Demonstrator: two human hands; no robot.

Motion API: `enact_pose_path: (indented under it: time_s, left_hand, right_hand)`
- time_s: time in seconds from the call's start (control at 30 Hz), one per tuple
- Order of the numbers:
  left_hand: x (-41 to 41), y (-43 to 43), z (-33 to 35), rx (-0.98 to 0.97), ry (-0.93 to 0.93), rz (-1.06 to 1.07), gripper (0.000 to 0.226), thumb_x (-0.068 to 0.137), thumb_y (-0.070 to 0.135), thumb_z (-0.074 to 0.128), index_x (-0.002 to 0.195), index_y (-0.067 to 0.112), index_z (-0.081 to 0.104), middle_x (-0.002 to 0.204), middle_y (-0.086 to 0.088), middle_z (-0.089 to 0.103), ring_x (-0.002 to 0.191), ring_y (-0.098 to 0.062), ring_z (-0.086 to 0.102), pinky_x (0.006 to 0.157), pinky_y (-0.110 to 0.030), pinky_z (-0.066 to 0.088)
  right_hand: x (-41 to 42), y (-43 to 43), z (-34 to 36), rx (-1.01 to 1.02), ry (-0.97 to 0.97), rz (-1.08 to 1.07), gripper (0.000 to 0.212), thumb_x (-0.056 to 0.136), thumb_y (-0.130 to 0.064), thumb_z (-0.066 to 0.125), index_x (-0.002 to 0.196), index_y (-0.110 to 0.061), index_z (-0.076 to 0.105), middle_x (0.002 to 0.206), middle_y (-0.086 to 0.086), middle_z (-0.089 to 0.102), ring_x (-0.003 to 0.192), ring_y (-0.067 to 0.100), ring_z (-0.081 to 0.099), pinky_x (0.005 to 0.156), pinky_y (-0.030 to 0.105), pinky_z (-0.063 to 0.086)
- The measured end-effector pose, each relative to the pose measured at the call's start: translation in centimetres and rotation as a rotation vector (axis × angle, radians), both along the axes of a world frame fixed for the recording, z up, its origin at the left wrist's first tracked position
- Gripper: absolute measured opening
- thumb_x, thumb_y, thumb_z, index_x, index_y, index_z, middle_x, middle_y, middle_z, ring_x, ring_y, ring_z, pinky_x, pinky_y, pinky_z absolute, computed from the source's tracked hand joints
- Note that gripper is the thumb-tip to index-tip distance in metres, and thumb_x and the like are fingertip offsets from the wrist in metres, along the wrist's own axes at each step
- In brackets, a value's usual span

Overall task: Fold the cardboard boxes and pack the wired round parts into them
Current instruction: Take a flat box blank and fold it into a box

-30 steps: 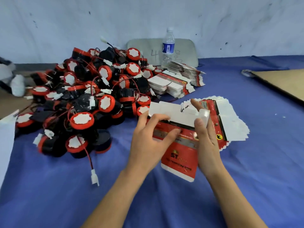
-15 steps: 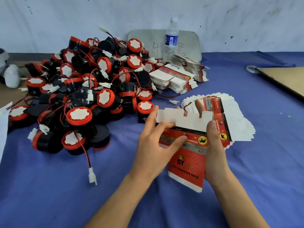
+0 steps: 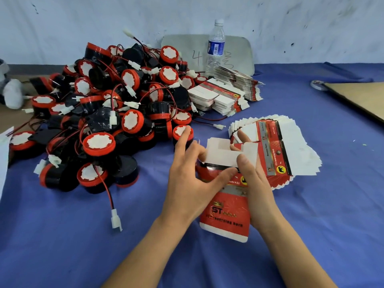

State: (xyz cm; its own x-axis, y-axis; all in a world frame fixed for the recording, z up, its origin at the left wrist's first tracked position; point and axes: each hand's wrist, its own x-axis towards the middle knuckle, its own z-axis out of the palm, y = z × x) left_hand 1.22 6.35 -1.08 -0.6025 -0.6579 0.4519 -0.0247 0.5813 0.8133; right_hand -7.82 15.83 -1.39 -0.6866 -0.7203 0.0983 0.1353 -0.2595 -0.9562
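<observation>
both hands are working one red cardboard box (image 3: 226,217) at centre frame, over the blue counter (image 3: 311,235). the left hand (image 3: 185,183) is pinching its upper left edge, thumb lying across the printed face, fingers reaching behind. the right hand (image 3: 259,190) is pinching the white flaps (image 3: 224,157), thumb in front, fingers behind. to do this well, i'm thinking: creasing along the scored lines and squaring the sleeve open before tucking. the box's long axis is running bottom-to-top of frame, flaps pointing up-frame, rounded tab pointing down. the wired round parts (image 3: 99,143) are sitting piled at upper left.
</observation>
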Motion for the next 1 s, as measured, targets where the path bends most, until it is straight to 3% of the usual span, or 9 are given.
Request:
enact_pose_path:
  time_s: [0.1,0.23,0.3,0.47,0.57,0.7,0.77,0.83,1.0]
  left_hand:
    - [0.2,0.6,0.7,0.212,0.102,-0.093,0.05,0.07,0.049,0.078,0.107,0.04,0.045,0.132,0.017,0.054,0.106,-0.002,0.062,0.079,-0.028,0.056]
    - [0.4,1.4,1.0,0.57,0.26,-0.367,0.034,0.082,0.027,0.072,0.111,0.035,0.057,0.097,-0.002,0.075,0.08,-0.018,0.073,0.067,-0.028,0.058]
    - [0.5,1.1,1.5,0.708,0.252,-0.407,0.016,0.079,0.034,0.072,0.095,0.031,0.073,0.087,-0.001,0.076,0.077,-0.016,0.073,0.064,-0.025,0.057]
    - [0.2,0.0,1.1,1.067,0.152,-0.456,0.032,0.06,0.045,0.071,0.081,0.022,0.079,0.087,-0.008,0.075,0.074,-0.021,0.073,0.064,-0.034,0.06]
    - [0.1,0.2,0.7,1.07,0.143,-0.474,0.033,0.061,0.046,0.077,0.084,0.023,0.078,0.09,-0.009,0.075,0.077,-0.022,0.073,0.066,-0.035,0.06]
    - [0.2,-0.4,0.6,0.935,0.193,-0.356,0.033,0.063,0.049,0.077,0.088,0.026,0.077,0.092,-0.007,0.075,0.079,-0.022,0.073,0.065,-0.032,0.059]
    - [0.1,-0.4,0.6,0.815,0.205,-0.324,0.04,0.07,0.052,0.073,0.103,0.029,0.071,0.1,-0.004,0.075,0.089,-0.02,0.072,0.071,-0.03,0.058]
    - [0.1,-0.1,0.4,0.709,0.158,-0.356,0.063,0.074,0.057,0.065,0.129,0.03,0.052,0.113,0.002,0.071,0.101,-0.015,0.069,0.078,-0.027,0.056]
    - [-0.2,0.3,-0.1,0.627,0.072,-0.393,0.118,0.053,0.08,0.067,0.149,0.043,0.011,0.143,0.02,0.042,0.121,0.008,0.05,0.086,-0.011,0.048]
  right_hand:
    - [-0.1,-0.6,-0.1,0.057,0.217,-0.193,0.071,0.072,-0.056,0.061,0.137,-0.046,0.037,0.137,-0.014,0.051,0.122,0.005,0.054,0.1,0.035,0.049]
    - [-0.8,-0.6,0.0,0.047,0.363,-0.401,0.074,0.08,-0.059,0.047,0.146,-0.031,0.03,0.148,-0.021,0.034,0.136,-0.002,0.034,0.114,0.035,0.032]
    - [-0.9,-0.3,0.1,-0.007,0.366,-0.423,0.069,0.08,-0.051,0.053,0.143,-0.028,0.035,0.144,-0.016,0.044,0.129,0.006,0.047,0.105,0.036,0.044]
    - [-0.9,0.0,0.2,-0.025,0.233,-0.246,0.054,0.083,-0.041,0.061,0.132,-0.022,0.05,0.102,-0.006,0.072,0.085,0.012,0.07,0.065,0.023,0.055]
    - [-1.1,0.1,0.0,-0.017,0.192,-0.143,0.059,0.08,-0.045,0.062,0.134,-0.023,0.05,0.097,-0.008,0.072,0.084,0.01,0.07,0.066,0.023,0.056]
    - [-1.3,0.2,0.2,0.052,0.26,-0.269,0.082,0.069,-0.053,0.066,0.143,-0.035,0.037,0.146,-0.002,0.046,0.128,0.015,0.051,0.102,0.041,0.047]
    - [-1.2,0.2,0.3,0.052,0.327,-0.269,0.091,0.067,-0.051,0.067,0.147,-0.036,0.026,0.152,-0.005,0.036,0.136,0.012,0.04,0.111,0.044,0.037]
    - [-0.8,0.2,0.4,0.031,0.303,-0.158,0.093,0.066,-0.047,0.069,0.147,-0.035,0.024,0.142,-0.006,0.049,0.126,0.009,0.052,0.104,0.036,0.046]
    - [0.0,0.7,0.8,-0.016,0.056,0.131,0.043,0.074,-0.042,0.066,0.115,-0.032,0.069,0.137,0.01,0.056,0.111,0.02,0.064,0.088,0.04,0.055]
